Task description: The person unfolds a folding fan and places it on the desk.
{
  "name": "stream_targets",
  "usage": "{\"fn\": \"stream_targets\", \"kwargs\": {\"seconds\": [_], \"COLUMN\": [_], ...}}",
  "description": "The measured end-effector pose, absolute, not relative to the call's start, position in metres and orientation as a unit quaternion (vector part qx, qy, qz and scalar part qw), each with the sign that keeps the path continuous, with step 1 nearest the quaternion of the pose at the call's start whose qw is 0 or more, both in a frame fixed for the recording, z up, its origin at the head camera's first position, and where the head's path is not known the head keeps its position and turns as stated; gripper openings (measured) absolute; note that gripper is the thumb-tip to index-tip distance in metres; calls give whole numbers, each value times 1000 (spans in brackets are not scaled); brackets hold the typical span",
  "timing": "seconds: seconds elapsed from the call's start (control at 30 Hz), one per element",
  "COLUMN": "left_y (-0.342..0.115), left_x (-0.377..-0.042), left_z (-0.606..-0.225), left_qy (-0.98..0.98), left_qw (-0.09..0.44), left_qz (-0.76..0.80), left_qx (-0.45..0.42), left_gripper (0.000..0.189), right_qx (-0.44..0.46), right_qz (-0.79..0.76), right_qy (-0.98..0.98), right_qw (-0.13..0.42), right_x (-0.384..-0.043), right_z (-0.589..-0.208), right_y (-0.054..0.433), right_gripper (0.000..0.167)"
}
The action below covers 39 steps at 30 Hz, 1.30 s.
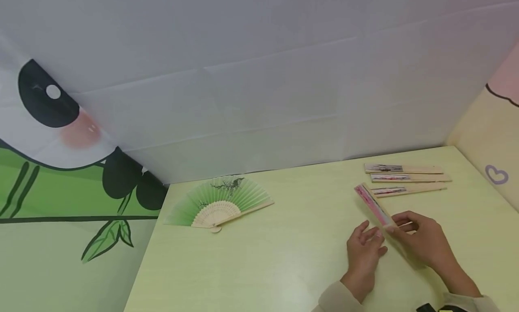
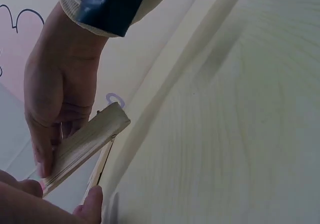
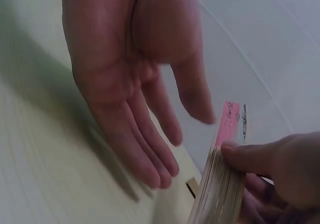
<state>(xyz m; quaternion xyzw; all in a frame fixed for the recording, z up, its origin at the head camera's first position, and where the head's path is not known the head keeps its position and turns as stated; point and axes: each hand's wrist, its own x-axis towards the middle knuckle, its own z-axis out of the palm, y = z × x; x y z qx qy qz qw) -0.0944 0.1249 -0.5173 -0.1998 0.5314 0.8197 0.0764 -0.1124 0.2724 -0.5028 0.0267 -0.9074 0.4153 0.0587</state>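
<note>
A folded fan with pale wooden ribs and a pink printed leaf [image 1: 374, 206] is held above the right part of a pale yellow-green bench [image 1: 284, 267]. It is clamped between the thumb and fingers of the right hand [image 1: 423, 240], and its pink end is directed obliquely toward the rear. The left hand [image 1: 364, 249] is placed just beside the fan; its fingers are loosely extended and the thumb is held apart from them, and in the right wrist view a gap is seen between this hand and the fan. The stacked edges of the ribs are shown in the same view.

Three folded fans with pale wooden sticks and grey or red printed leaves are laid side by side at the right rear: the rearmost [image 1: 383, 168], the middle one [image 1: 391, 178] and the nearest [image 1: 405, 191]. The nearest is partly overlapped by the held fan in the head view; whether the two touch cannot be told.

At the left rear, a spread green fan with a dark branch print [image 1: 220, 206] is laid on the bench, its curved edge turned toward the white cloth wall [image 1: 259, 95]. Beige sleeves [image 1: 339, 298] are worn at both wrists.
</note>
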Motion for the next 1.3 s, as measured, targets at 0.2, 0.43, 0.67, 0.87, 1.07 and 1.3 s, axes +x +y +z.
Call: {"fn": "stream_targets", "kwargs": {"seconds": [0.2,0.43,0.67,0.87,1.07,1.3], "left_y": [115,100,88,85,81,73], "left_x": [-98,-102,-102,-100,-99,-99], "left_z": [-519,-518,-518,-520,-515,-516], "left_qy": [517,521,538,551,549,539], "left_qw": [85,101,95,63,41,1], "left_qz": [837,837,832,826,824,832], "left_qx": [-160,-135,-98,-104,-135,-133], "left_gripper": [30,20,19,23,26,28], "right_qx": [-1,-18,-22,-61,-111,-131], "right_qz": [480,507,571,656,714,742], "right_qy": [-877,-862,-817,-746,-683,-651], "right_qw": [12,-20,-72,-96,-107,-94], "right_x": [-106,-104,-102,-103,-104,-105], "right_z": [-496,-494,-497,-499,-503,-505], "right_y": [250,237,233,228,224,215], "right_gripper": [36,40,47,36,15,20]}}
